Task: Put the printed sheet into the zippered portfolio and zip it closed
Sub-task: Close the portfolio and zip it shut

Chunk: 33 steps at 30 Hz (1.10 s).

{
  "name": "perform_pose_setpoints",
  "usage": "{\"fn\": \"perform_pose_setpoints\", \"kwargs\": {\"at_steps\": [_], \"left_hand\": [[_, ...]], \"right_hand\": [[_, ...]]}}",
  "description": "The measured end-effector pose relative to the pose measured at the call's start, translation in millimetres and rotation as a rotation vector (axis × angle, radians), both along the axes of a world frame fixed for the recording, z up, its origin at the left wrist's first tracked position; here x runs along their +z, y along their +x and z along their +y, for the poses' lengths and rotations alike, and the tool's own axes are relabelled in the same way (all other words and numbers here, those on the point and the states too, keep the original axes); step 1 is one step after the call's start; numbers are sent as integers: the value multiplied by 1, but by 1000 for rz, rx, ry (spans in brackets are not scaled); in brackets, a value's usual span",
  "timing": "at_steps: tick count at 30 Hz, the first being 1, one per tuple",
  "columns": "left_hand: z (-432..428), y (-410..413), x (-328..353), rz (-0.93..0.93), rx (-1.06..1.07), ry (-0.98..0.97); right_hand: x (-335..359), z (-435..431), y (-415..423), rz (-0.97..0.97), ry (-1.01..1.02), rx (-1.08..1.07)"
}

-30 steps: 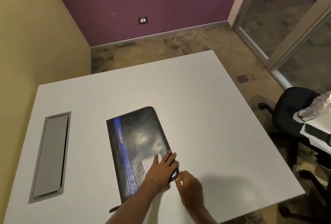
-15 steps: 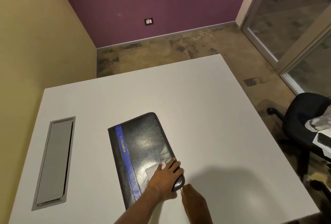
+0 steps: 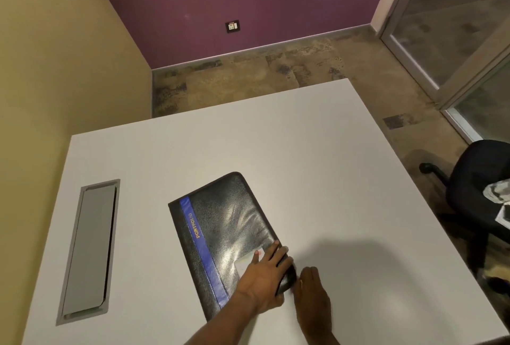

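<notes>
Two hands, lower centre | left hand (image 3: 265, 275) flat on black portfolio (image 3: 229, 234), blue stripe reads "PORTFOLIO" | right hand (image 3: 313, 289) at its edge, grip unclear

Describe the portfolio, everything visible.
The portfolio is a black, glossy, leather-look case with rounded corners, lying flat and closed on the white table, turned slightly askew. A blue stripe runs along its left side with yellow "PORTFOLIO" lettering. A small pale card or window shows on the cover near its lower right. The left hand presses flat on that near right corner; the right hand sits at the edge beside it. How far the zipper is closed cannot be told.
</notes>
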<state>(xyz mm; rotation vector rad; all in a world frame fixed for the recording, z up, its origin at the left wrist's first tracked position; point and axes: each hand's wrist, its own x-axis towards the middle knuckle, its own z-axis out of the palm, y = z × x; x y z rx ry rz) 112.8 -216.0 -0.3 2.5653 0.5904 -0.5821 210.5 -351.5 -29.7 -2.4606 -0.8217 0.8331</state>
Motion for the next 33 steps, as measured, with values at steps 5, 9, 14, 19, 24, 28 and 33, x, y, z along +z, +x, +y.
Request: {"fn": "perform_pose_setpoints", "kwargs": {"at_steps": [5,9,14,19,24,28,33], "left_hand": [[-4,-6,-6,14,-40,28],[-10,-15,-12,37,-73,54],[-12,-17,-12,47,-85,67],[-15,-21,-10,47,-106,100],[-17,-28,-11,54,-137,87],[-18,-39,-15,71,-166,71],[-14,-49,-17,-74,-156,63]], "right_hand": [[-7,15,29,7,180,36],[-12,37,46,-71,181,205],[-10,74,58,-222,171,386],[-7,116,64,-369,167,459],[-7,158,68,-368,137,477],[-9,185,74,-400,83,489],[-10,196,75,-322,87,445]]}}
